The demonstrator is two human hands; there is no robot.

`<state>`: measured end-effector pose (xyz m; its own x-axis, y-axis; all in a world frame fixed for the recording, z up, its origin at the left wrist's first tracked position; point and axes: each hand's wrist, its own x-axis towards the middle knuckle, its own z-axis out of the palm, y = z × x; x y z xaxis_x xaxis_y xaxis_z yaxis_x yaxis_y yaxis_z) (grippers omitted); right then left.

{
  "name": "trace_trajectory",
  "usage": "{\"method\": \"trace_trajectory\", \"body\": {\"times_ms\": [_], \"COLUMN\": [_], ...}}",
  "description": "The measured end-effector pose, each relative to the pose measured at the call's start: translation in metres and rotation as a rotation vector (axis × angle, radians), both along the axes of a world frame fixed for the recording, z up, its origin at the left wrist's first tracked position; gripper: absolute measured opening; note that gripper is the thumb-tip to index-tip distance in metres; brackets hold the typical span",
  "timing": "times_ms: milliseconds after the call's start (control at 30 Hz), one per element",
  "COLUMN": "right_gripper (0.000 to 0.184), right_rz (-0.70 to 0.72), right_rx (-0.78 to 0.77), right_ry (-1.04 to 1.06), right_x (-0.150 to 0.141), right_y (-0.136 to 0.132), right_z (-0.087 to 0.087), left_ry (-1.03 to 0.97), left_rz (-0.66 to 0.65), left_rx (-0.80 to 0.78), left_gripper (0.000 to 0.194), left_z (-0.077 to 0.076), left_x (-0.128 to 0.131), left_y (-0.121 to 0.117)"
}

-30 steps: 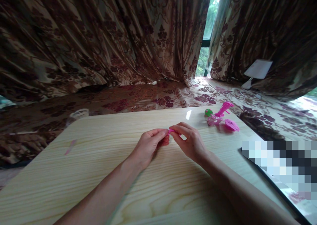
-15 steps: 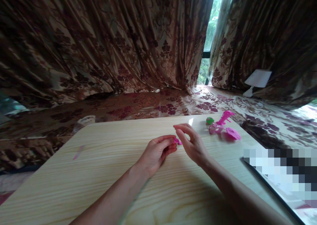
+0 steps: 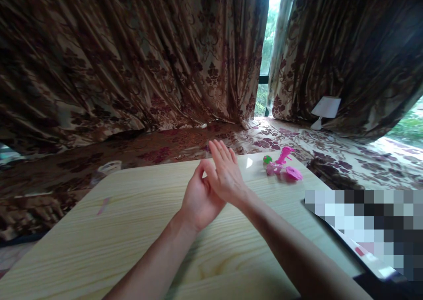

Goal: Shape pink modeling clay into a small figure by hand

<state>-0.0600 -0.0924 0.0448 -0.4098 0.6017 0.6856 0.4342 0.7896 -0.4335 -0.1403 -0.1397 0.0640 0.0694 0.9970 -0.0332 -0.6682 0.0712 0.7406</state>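
My left hand (image 3: 200,203) is turned palm up above the table, its thumb bent inward. Across its palm lies my right hand (image 3: 226,174), open and flat, fingers stretched out together and pointing away from me. The two palms press against each other, and most of the left fingers are hidden behind the right hand. No pink piece shows between the hands now; whatever lies between the palms is hidden.
A pale wooden table (image 3: 142,229) spans the foreground. Far right on it are a green lump (image 3: 267,159), a bright pink tool (image 3: 284,155), a pale pink piece (image 3: 272,168) and a pink disc (image 3: 294,173). A pinkish strip (image 3: 103,206) lies left.
Half a second ago my left fingers pinched a small pink piece with my right hand apart. My right hand has come down onto my left palm, and the piece is out of sight.
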Motion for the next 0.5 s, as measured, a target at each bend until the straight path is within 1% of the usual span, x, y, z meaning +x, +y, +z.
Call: {"method": "trace_trajectory", "body": {"times_ms": [67, 100, 167, 200, 233, 267, 300, 367, 400, 433, 467, 500], "right_gripper": [0.052, 0.051, 0.053, 0.054, 0.059, 0.061, 0.06, 0.058, 0.057, 0.055, 0.054, 0.055], "right_rz": [-0.075, -0.056, 0.041, 0.099, 0.118, 0.106, 0.063, -0.071, -0.093, -0.087, -0.045, 0.02], "right_rx": [-0.018, 0.008, 0.081, 0.121, 0.147, 0.141, 0.123, 0.047, 0.017, 0.012, 0.037, 0.075], "right_ry": [-0.044, -0.094, -0.183, -0.219, -0.215, -0.22, -0.197, -0.138, -0.144, -0.159, -0.184, -0.209], "right_x": [0.003, 0.004, 0.002, 0.0, -0.003, -0.006, -0.008, -0.007, -0.005, -0.003, -0.001, 0.0], "right_y": [-0.006, -0.013, -0.031, -0.039, -0.043, -0.044, -0.041, -0.033, -0.031, -0.031, -0.035, -0.039], "right_z": [-0.002, -0.003, -0.002, 0.0, 0.003, 0.007, 0.01, 0.015, 0.015, 0.014, 0.012, 0.01], "left_ry": [-0.144, -0.212, -0.293, -0.313, -0.321, -0.326, -0.332, -0.325, -0.319, -0.312, -0.305, -0.3], "left_rz": [-0.077, -0.075, 0.005, 0.06, 0.094, 0.11, 0.11, 0.041, -0.011, -0.035, -0.027, 0.007], "left_rx": [0.014, 0.025, 0.053, 0.071, 0.085, 0.096, 0.111, 0.102, 0.091, 0.083, 0.085, 0.092], "left_gripper": [0.058, 0.06, 0.059, 0.056, 0.051, 0.048, 0.046, 0.048, 0.051, 0.054, 0.057, 0.058], "left_z": [0.0, -0.001, -0.003, -0.004, -0.005, -0.006, -0.007, -0.005, -0.003, -0.001, 0.0, 0.001], "left_x": [-0.006, -0.008, -0.008, -0.005, -0.001, 0.003, 0.006, 0.006, 0.004, 0.001, -0.001, -0.002], "left_y": [-0.003, -0.004, -0.005, -0.006, -0.007, -0.008, -0.009, -0.012, -0.012, -0.012, -0.012, -0.011]}}
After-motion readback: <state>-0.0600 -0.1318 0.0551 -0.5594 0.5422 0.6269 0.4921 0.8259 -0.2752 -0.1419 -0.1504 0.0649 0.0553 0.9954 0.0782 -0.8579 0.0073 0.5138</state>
